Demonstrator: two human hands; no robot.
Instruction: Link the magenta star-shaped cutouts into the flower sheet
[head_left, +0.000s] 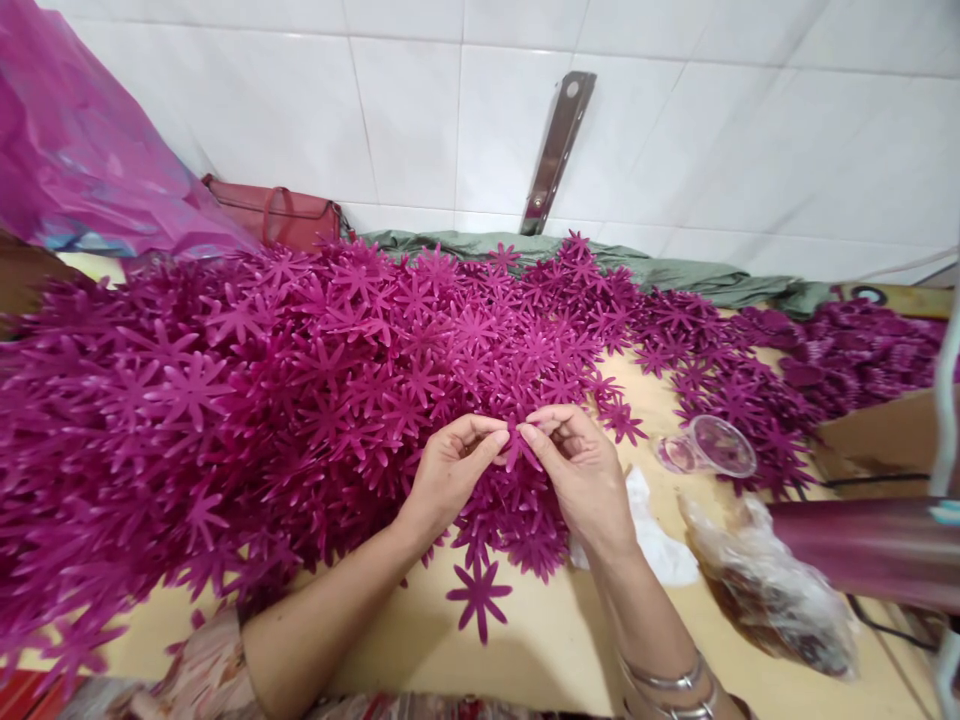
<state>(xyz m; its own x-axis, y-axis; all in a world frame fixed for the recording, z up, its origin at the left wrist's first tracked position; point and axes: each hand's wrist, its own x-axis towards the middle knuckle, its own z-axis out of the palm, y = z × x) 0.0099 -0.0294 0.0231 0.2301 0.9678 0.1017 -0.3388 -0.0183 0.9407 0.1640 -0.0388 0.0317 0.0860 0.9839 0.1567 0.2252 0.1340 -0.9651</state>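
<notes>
Forearms [330, 615], left hand [442, 475], right hand [590, 485] — flower [518, 455] pinched between

Downward head view, seemingly near hands [589, 482]

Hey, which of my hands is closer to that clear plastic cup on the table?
Your right hand: it is left of the clear plastic cup, across a gap. Your left hand is farther left, beyond the right; both hold a magenta flower.

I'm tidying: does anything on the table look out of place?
Perhaps the clear cup, right of the right hand: its open end looks turned sideways, as if tipped, though the angle leaves doubt. Nothing else stands out.
</notes>
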